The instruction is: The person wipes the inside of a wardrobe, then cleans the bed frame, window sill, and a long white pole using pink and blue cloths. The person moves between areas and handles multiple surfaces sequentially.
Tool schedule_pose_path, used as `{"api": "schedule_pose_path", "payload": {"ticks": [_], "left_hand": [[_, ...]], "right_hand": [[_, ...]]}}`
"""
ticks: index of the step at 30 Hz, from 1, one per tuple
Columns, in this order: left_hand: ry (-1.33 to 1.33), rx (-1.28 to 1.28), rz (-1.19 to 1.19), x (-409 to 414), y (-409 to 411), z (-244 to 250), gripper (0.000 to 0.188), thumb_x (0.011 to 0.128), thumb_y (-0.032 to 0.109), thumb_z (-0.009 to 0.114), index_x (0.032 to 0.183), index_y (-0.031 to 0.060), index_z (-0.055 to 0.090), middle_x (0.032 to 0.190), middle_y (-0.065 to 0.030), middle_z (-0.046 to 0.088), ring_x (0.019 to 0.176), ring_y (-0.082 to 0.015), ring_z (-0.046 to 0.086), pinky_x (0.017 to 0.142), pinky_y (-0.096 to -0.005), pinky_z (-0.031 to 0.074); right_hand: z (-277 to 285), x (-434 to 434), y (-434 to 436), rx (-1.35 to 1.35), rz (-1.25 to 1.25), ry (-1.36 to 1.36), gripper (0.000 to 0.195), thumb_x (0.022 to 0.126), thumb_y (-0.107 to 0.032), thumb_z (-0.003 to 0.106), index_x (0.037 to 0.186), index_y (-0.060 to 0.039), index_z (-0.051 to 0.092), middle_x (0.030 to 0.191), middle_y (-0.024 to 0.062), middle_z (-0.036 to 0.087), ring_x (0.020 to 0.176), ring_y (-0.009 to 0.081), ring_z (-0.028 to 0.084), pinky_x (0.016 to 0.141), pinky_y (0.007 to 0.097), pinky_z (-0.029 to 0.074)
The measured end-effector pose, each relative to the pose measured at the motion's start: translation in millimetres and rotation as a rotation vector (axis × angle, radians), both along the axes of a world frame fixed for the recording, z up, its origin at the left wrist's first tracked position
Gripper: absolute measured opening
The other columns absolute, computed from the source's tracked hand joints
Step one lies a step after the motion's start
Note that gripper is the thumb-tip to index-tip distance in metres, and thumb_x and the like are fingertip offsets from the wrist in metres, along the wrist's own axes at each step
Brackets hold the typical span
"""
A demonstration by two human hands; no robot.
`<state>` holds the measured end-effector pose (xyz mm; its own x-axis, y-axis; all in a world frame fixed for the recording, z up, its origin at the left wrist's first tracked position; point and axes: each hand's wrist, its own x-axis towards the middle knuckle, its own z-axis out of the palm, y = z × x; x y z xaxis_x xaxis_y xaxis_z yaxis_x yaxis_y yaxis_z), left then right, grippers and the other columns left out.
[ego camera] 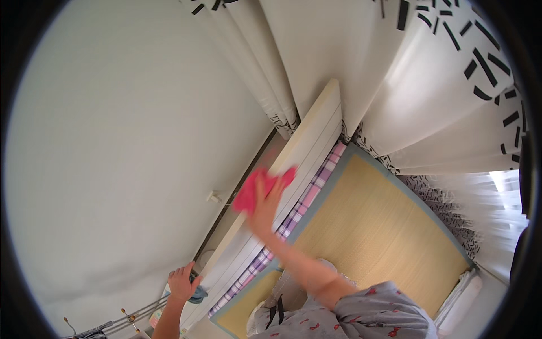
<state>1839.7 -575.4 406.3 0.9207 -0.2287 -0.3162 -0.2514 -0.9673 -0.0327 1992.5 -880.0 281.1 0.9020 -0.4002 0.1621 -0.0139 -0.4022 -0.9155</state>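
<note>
A bright pink cloth (pixel 250 193) is in my right hand (pixel 266 205), which presses it on the top edge of a white headboard (pixel 313 123); hand and cloth are slightly blurred. At the lower left, my left hand (pixel 182 284) is raised by the headboard's near end, its fingers curled near a dark object. Whether it grips that object cannot be told. A blue-grey cloth (pixel 198 295) hangs just beside it. Below the headboard lie a plaid fabric edge (pixel 313 188) and a woven bed mat (pixel 381 212) with a grey-blue border.
A pale wall (pixel 127 148) with a plugged-in socket (pixel 214 197) rises behind the headboard. White curtains (pixel 338 51) with black dashes hang at the far end and right. A metal rack (pixel 127 318) stands lower left. A folded white item (pixel 459 301) lies on the mat's right edge.
</note>
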Motion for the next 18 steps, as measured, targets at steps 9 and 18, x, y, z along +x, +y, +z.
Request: {"api": "schedule_pose_path", "payload": {"ticks": [9,18], "left_hand": [[-0.165,-0.151,-0.160,100,-134,-17,0.042,0.078,0.039,0.069,0.110,0.0115,0.064,0.082,-0.0076,0.062,0.075,-0.0287,0.060,0.068,-0.0421,0.045],[-0.214,-0.164,-0.192,105,-151,-63,0.033,0.078,0.033,0.073,0.090,0.0065,0.058,0.074,-0.0073,0.057,0.070,-0.0279,0.057,0.063,-0.0405,0.041]], "right_hand": [[3,34,-31,0.074,-0.081,0.072,0.080,0.079,-0.015,0.064,0.151,-0.0209,0.030,0.156,0.0282,0.004,0.141,0.0540,0.006,0.113,0.0606,0.015],[-78,265,-272,0.090,-0.424,-0.423,0.062,0.082,-0.011,0.051,0.143,-0.0171,0.040,0.144,0.0185,0.040,0.137,0.0391,0.030,0.115,0.0472,0.018]]}}
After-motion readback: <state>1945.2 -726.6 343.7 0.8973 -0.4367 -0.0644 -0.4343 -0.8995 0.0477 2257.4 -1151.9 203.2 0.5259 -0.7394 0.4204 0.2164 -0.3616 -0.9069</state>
